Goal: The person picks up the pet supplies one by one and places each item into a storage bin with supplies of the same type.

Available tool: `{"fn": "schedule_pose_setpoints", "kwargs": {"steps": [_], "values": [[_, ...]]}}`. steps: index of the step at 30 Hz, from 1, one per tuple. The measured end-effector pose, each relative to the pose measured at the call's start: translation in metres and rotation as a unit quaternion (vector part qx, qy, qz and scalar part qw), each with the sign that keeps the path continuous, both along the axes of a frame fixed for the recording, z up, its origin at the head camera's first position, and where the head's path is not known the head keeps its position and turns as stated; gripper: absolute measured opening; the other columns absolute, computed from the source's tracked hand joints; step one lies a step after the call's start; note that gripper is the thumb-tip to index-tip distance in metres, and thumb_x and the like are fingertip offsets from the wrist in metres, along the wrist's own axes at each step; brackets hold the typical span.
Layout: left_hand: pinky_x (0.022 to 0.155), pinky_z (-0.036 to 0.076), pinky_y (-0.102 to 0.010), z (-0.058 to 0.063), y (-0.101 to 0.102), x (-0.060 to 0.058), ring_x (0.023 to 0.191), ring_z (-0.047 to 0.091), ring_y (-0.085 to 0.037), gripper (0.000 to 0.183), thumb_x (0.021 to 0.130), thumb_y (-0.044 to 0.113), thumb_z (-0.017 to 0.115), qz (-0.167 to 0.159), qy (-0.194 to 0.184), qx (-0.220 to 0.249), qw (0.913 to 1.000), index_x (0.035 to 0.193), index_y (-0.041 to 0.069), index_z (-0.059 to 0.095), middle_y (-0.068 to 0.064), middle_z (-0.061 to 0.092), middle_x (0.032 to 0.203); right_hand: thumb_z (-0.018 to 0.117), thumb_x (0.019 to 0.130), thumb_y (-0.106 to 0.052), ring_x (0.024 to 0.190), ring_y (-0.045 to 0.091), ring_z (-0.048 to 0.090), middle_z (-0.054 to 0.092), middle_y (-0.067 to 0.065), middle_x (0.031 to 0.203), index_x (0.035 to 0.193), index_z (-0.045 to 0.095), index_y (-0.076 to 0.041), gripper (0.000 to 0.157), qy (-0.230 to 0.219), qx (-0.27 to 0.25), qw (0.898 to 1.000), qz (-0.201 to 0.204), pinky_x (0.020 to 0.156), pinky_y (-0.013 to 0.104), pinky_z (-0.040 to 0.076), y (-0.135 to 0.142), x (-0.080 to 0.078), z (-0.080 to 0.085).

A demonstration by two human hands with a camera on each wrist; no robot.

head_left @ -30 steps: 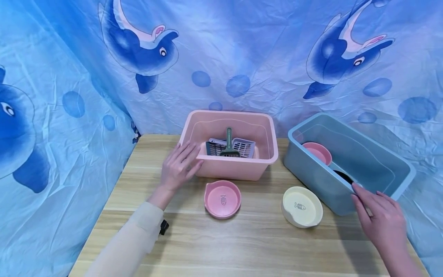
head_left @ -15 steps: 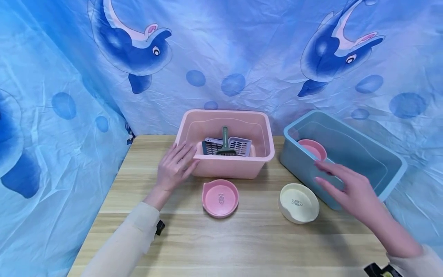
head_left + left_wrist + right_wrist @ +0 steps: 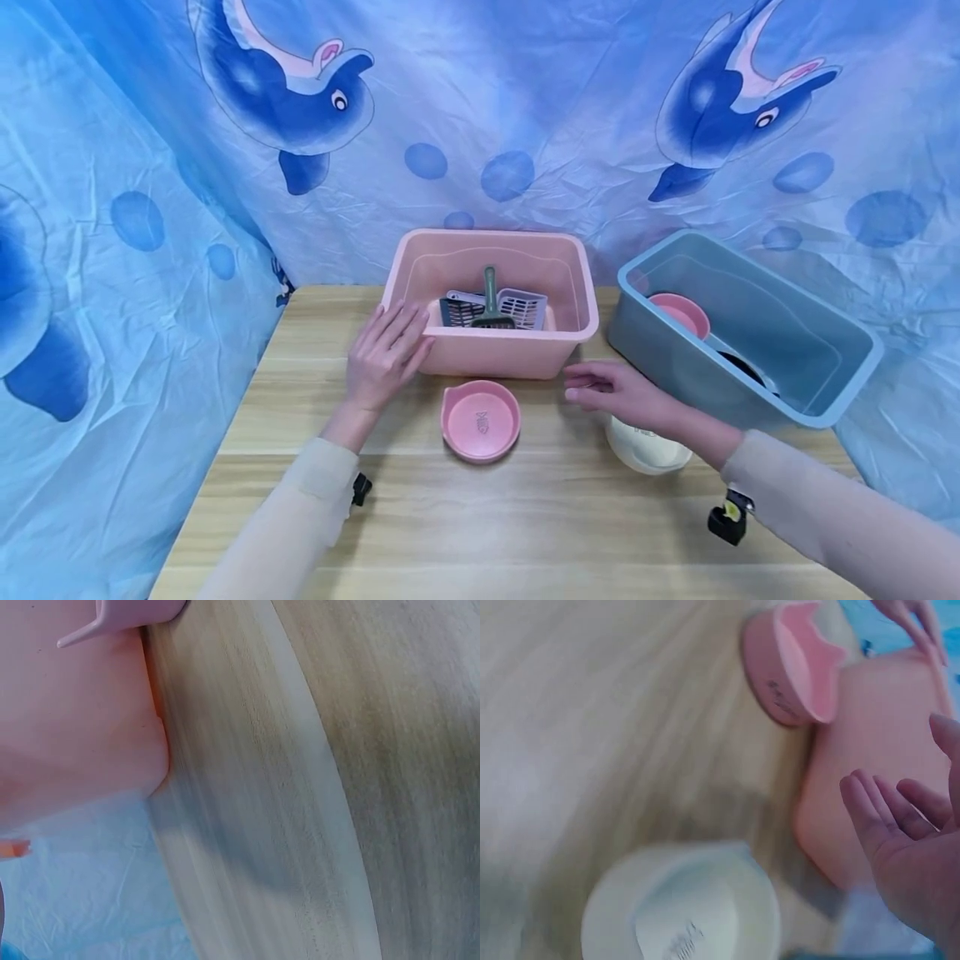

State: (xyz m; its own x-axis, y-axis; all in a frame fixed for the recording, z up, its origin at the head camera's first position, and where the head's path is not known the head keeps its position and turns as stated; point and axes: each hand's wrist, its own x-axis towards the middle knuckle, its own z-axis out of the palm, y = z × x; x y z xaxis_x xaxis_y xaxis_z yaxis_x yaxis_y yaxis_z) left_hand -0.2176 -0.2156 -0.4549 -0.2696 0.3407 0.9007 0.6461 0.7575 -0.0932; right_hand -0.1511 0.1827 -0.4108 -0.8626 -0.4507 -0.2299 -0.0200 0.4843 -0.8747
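Head view: the left hand (image 3: 382, 354) lies with extended fingers across the front-left corner of the pink bin (image 3: 495, 357), grasping nothing; the right hand (image 3: 617, 395) is empty, in front of the bin's front-right corner, partly over the cream bowl (image 3: 647, 454). The pink bowl (image 3: 482, 423) stands before the bin's front wall. Left wrist view: the grip cannot be judged. Right wrist view: the right palm is bare, released. Recommended: steady the bin lightly; keep the right hand clear of the cream bowl's rim.
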Motion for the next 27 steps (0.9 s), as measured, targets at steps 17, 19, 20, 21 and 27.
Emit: {"fn": "schedule_pose_setpoints", "kwargs": {"steps": [17,19,20,21,27], "values": [[0.112,0.053,-0.056,-0.004,0.001,-0.001,0.121,0.071,-0.04,0.039,0.109,0.038,0.064,0.014,-0.028,0.006,0.9995,0.134,0.01,0.075,-0.012,0.073,0.135,0.067,0.108,-0.027,0.122,0.038,0.07,0.07,0.024,0.13,0.14,0.059,0.007,0.047,-0.198,-0.097,0.974,-0.06,0.102,0.048,0.061,-0.052,-0.02,-0.058],[0.114,0.052,-0.055,-0.004,0.001,-0.001,0.122,0.071,-0.039,0.039,0.109,0.039,0.062,0.018,-0.034,0.005,0.9992,0.133,0.01,0.076,-0.013,0.074,0.134,0.067,0.108,-0.022,0.121,0.036,0.071,0.07,0.022,0.128,0.138,0.061,0.008,0.044,-0.21,-0.115,0.968,-0.073,0.102,0.048,0.061,-0.056,-0.02,-0.064],[0.114,0.052,-0.055,-0.004,0.002,0.0,0.122,0.071,-0.039,0.04,0.11,0.039,0.061,0.02,-0.036,0.005,0.9992,0.132,0.01,0.076,-0.013,0.074,0.133,0.067,0.108,-0.021,0.12,0.035,0.071,0.07,0.021,0.127,0.138,0.06,0.008,0.042,-0.213,-0.123,0.966,-0.076,0.103,0.048,0.061,-0.058,-0.021,-0.067],[0.114,0.052,-0.055,-0.004,0.002,0.0,0.122,0.071,-0.039,0.04,0.11,0.04,0.061,0.02,-0.036,0.005,0.9991,0.131,0.01,0.076,-0.013,0.074,0.132,0.067,0.108,-0.019,0.118,0.033,0.071,0.07,0.021,0.127,0.138,0.061,0.008,0.041,-0.215,-0.13,0.965,-0.078,0.103,0.047,0.061,-0.06,-0.02,-0.069],[0.114,0.052,-0.055,-0.006,0.002,-0.001,0.121,0.071,-0.039,0.04,0.11,0.04,0.06,0.022,-0.036,0.01,0.9991,0.128,0.008,0.077,-0.014,0.075,0.13,0.064,0.107,-0.009,0.102,0.021,0.072,0.07,0.022,0.127,0.137,0.058,0.012,0.037,-0.221,-0.153,0.959,-0.086,0.103,0.047,0.061,-0.072,-0.017,-0.075]]}}
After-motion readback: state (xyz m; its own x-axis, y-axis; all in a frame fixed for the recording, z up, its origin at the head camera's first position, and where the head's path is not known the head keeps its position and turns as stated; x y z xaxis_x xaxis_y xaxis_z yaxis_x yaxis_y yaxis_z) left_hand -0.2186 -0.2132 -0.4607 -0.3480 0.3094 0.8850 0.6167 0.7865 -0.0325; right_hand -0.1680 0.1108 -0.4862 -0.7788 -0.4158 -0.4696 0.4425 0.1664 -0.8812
